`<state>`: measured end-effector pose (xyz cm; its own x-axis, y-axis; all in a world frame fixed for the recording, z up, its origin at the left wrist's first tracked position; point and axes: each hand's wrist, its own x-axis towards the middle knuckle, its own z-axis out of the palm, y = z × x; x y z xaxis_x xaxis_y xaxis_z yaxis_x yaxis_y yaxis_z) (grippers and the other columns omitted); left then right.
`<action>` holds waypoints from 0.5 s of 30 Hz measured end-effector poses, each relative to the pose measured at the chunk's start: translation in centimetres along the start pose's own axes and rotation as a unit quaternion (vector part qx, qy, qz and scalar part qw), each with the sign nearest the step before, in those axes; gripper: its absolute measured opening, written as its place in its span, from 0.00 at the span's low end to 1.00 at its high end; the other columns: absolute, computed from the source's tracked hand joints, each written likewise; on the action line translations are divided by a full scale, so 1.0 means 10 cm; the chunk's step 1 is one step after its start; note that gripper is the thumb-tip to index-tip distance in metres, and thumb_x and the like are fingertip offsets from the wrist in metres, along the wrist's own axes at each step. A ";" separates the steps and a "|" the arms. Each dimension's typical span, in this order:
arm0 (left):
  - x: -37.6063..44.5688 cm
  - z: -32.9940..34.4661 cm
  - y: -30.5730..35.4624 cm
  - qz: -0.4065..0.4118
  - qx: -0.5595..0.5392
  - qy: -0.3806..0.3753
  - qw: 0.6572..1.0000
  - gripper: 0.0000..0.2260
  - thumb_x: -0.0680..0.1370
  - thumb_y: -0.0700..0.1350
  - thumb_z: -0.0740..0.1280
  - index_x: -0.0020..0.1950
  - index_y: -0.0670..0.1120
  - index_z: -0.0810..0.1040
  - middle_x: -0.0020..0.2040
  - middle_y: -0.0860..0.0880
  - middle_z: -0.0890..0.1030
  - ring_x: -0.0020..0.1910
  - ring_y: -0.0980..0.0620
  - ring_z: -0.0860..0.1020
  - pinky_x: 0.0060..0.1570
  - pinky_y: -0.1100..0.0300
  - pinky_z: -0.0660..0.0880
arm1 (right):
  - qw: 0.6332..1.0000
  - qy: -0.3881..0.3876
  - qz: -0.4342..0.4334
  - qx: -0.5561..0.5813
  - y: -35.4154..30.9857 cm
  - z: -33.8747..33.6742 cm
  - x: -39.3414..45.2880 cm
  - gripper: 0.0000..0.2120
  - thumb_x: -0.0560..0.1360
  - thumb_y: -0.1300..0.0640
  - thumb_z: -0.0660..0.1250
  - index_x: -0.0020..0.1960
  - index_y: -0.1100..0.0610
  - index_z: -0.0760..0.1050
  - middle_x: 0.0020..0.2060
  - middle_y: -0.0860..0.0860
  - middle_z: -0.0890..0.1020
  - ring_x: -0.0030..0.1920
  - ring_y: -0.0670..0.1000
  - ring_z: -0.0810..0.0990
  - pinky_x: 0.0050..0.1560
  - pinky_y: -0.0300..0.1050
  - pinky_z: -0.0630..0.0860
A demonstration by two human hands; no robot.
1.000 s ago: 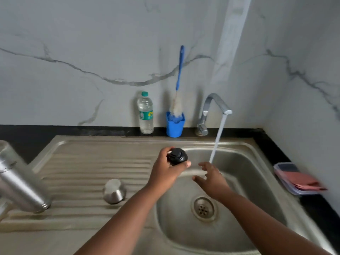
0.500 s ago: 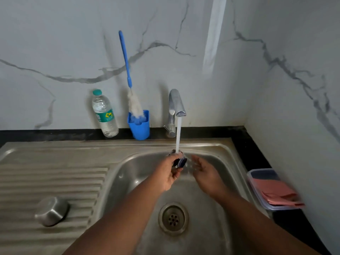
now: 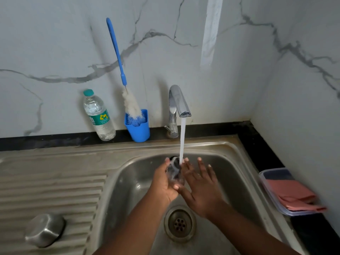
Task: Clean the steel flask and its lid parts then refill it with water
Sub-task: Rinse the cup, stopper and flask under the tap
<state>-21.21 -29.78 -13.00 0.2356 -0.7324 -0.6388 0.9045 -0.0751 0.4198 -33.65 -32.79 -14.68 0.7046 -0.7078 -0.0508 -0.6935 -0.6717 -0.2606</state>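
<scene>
Corner sink station, marble-look walls.
We note grey-veined white walls (image 3: 55,43) meeting at right, a black desk (image 3: 257,144) edging the steel sink (image 3: 128,148), daylight streak on wall.

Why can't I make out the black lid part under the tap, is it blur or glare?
Head view: blur, not glare. The black lid part in the left hand smears behind the running water; the right hand and tap stay fairly sharp. Lighting is soft and even, with dull sheen on the sink rim. Wide-angle distortion bends the edges.
</scene>
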 end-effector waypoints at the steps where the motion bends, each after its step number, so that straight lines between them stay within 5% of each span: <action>1: 0.00 -0.02 -0.02 0.000 0.001 -0.001 1.000 0.12 0.81 0.49 0.64 0.52 0.39 0.79 0.39 0.41 0.84 0.34 0.47 0.82 0.30 0.59 0.80 | 1.000 -0.001 0.007 0.002 -0.01 -0.01 0.02 0.40 0.67 0.28 0.27 0.75 0.44 0.32 0.75 0.42 0.36 0.74 0.54 0.28 0.74 0.55 0.32; 4: 0.04 -0.06 -0.08 -0.010 0.009 -0.022 1.000 0.16 0.83 0.51 0.60 0.54 0.40 0.81 0.43 0.41 0.85 0.43 0.44 0.83 0.48 0.51 0.79 | 0.999 0.003 0.005 0.039 -0.11 -0.06 0.07 0.41 0.67 0.29 0.29 0.77 0.44 0.39 0.77 0.43 0.40 0.74 0.54 0.27 0.73 0.54 0.31; 6: 0.07 -0.05 -0.08 -0.007 0.009 -0.008 1.000 0.18 0.83 0.52 0.59 0.55 0.41 0.81 0.43 0.42 0.84 0.46 0.44 0.82 0.49 0.49 0.78 | 0.999 0.000 -0.020 0.036 -0.16 -0.09 0.08 0.41 0.68 0.29 0.29 0.78 0.43 0.44 0.77 0.42 0.43 0.74 0.54 0.27 0.73 0.56 0.30; 9: 0.12 -0.04 -0.04 0.001 0.002 0.017 1.000 0.17 0.82 0.53 0.62 0.58 0.41 0.80 0.46 0.41 0.83 0.46 0.44 0.82 0.52 0.48 0.78 | 0.999 -0.007 -0.043 0.009 -0.12 -0.09 -0.01 0.38 0.68 0.29 0.27 0.76 0.42 0.36 0.76 0.40 0.40 0.73 0.53 0.26 0.73 0.55 0.29; 12: 0.08 -0.04 -0.03 -0.013 -0.006 0.017 1.000 0.16 0.82 0.51 0.63 0.58 0.39 0.79 0.48 0.40 0.83 0.44 0.43 0.82 0.48 0.51 0.80 | 0.999 -0.013 -0.036 -0.008 -0.01 -0.09 -0.06 0.37 0.67 0.28 0.26 0.74 0.41 0.32 0.74 0.39 0.38 0.72 0.52 0.25 0.71 0.53 0.27; 15: 0.05 -0.03 -0.11 -0.034 -0.002 -0.003 0.999 0.15 0.82 0.49 0.62 0.55 0.38 0.80 0.44 0.40 0.83 0.37 0.45 0.84 0.33 0.57 0.82 | 1.000 -0.019 0.007 -0.002 0.05 -0.08 0.04 0.39 0.68 0.29 0.28 0.76 0.44 0.34 0.75 0.41 0.37 0.74 0.53 0.27 0.74 0.56 0.32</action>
<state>-22.01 -29.85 -14.02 0.1721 -0.7291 -0.6624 0.9197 -0.1220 0.3732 -33.82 -33.61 -14.01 0.7002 -0.7082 -0.0903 -0.7037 -0.6633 -0.2548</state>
